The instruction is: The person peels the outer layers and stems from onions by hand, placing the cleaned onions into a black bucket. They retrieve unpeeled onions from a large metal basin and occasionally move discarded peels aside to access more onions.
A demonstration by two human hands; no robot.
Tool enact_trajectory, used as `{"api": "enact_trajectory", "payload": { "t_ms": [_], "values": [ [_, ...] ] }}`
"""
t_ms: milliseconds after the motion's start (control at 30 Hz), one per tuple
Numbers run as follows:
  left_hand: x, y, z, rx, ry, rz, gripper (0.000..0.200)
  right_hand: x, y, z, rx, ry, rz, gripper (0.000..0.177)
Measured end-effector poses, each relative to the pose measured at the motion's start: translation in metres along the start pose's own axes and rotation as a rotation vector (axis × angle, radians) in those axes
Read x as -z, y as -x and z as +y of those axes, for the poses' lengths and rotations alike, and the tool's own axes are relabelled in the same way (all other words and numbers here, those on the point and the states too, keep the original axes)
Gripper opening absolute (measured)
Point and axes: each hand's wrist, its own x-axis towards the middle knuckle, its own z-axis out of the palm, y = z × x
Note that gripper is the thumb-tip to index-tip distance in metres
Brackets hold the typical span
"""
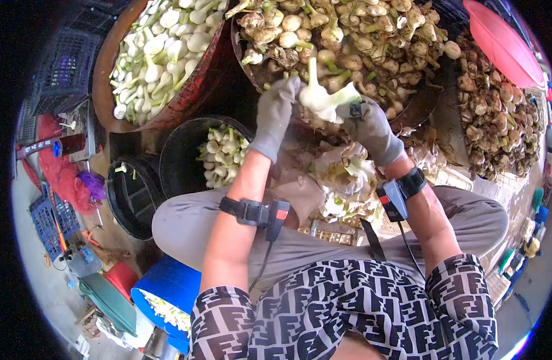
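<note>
Both my hands wear grey gloves. My right hand [372, 129] is closed at the lower right of a white, partly peeled garlic bulb [316, 99], with a small dark object at its fingertips. My left hand [277, 114] is raised just left of the bulb, its fingers curled together; whether it touches the bulb or holds anything is hidden. Behind them stands a wide tub of unpeeled garlic [378, 36]. Loose peelings [348, 174] lie below my hands, between my legs.
A tub of peeled garlic [162, 57] stands at the upper left, above a black bucket with more bulbs [219, 153]. Brown garlic [498, 114] is heaped at the right under a pink basin [507, 45]. A blue barrel [168, 282] stands lower left.
</note>
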Motion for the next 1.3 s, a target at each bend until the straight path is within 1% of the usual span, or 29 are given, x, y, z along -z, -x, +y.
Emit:
{"api": "enact_trajectory", "payload": {
  "t_ms": [67,167,267,300,400,433,467,533,600,633,667,700,733,800,833,867,900,933,967,1000,1033,1067,1167,1267,1300],
  "values": [
    [0.000,-0.003,0.005,-0.007,0.270,0.062,0.023,-0.009,-0.005,0.006,-0.233,-0.445,0.096,0.024],
    [-0.009,0.007,0.033,-0.048,-0.571,0.069,0.018,-0.012,-0.004,-0.010,-0.236,-0.356,0.039,0.021],
    [-0.009,0.001,0.017,0.218,0.239,0.023,0.021,0.001,0.012,-0.008,-0.007,0.167,0.111,0.022],
    [-0.009,0.003,0.017,0.147,0.354,-0.012,0.022,0.003,0.013,-0.008,0.027,0.149,0.154,0.022],
    [0.001,0.004,0.022,0.151,0.387,-0.087,0.025,0.010,0.019,-0.011,0.119,0.099,0.290,0.021],
    [0.007,0.003,0.022,0.253,0.675,-0.131,0.030,0.012,0.023,-0.014,0.061,0.037,0.303,0.021],
    [0.012,0.001,0.022,0.290,0.770,-0.115,0.031,0.015,0.026,-0.017,0.003,-0.026,0.318,0.021],
    [0.022,-0.001,0.020,0.367,0.955,-0.078,0.033,0.025,0.042,-0.020,0.094,0.227,0.246,0.019],
    [0.035,-0.001,0.015,0.382,0.792,-0.039,0.028,0.029,0.057,-0.012,0.027,0.037,0.098,0.019],
    [0.037,0.000,0.014,0.390,0.712,-0.023,0.026,0.035,0.059,-0.010,-0.245,-0.095,-0.116,0.018],
    [0.042,0.004,0.013,0.170,0.341,-0.119,0.025,0.041,0.060,-0.010,-0.516,-0.226,-0.326,0.018],
    [0.047,0.009,0.019,-0.057,-0.026,-0.130,0.024,0.039,0.063,-0.005,-0.322,0.151,-0.559,0.023],
    [0.067,0.004,0.022,0.183,0.078,-0.259,0.026,0.037,0.068,-0.021,-0.066,0.599,-0.666,0.021],
    [0.075,0.006,0.086,0.401,-0.991,-0.557,0.033,0.047,0.057,-0.018,-0.176,0.871,-0.720,0.016],
    [0.084,0.011,0.097,0.372,-1.048,-0.510,0.032,0.065,0.036,-0.001,-0.228,0.428,-0.430,0.009],
    [0.092,0.017,0.105,0.342,-1.105,-0.459,0.032,0.068,0.024,0.011,-0.134,0.349,-0.281,0.011],
    [0.087,0.019,0.111,0.303,-1.055,-0.353,0.037,0.071,0.006,0.015,-0.196,0.515,-0.239,0.017],
    [0.080,0.018,0.110,0.179,-1.031,-0.291,0.037,0.072,-0.011,0.023,-0.260,0.522,-0.217,0.018],
    [0.071,0.015,0.109,0.055,-1.002,-0.226,0.038,0.072,-0.025,0.044,-0.182,0.585,-0.215,0.020],
    [0.063,0.014,0.107,-0.064,-0.969,-0.161,0.039,0.069,-0.040,0.060,-0.139,0.688,-0.285,0.018],
    [0.058,0.010,0.100,-0.110,-0.882,-0.200,0.038,0.063,-0.055,0.075,-0.095,0.788,-0.359,0.017],
    [0.052,0.007,0.095,-0.133,-0.899,-0.259,0.038,0.055,-0.067,0.088,-0.046,0.887,-0.435,0.017],
    [0.038,0.000,0.080,-0.183,-0.936,-0.423,0.038,0.022,-0.087,0.116,0.194,0.820,-0.558,0.016],
    [0.033,-0.006,0.062,-0.173,-0.922,-0.440,0.038,-0.008,-0.102,0.151,0.194,1.120,-0.938,0.015],
    [0.033,-0.007,0.064,-0.131,-0.910,-0.442,0.037,-0.016,-0.102,0.148,0.335,1.009,-0.841,0.017]
  ]
}}
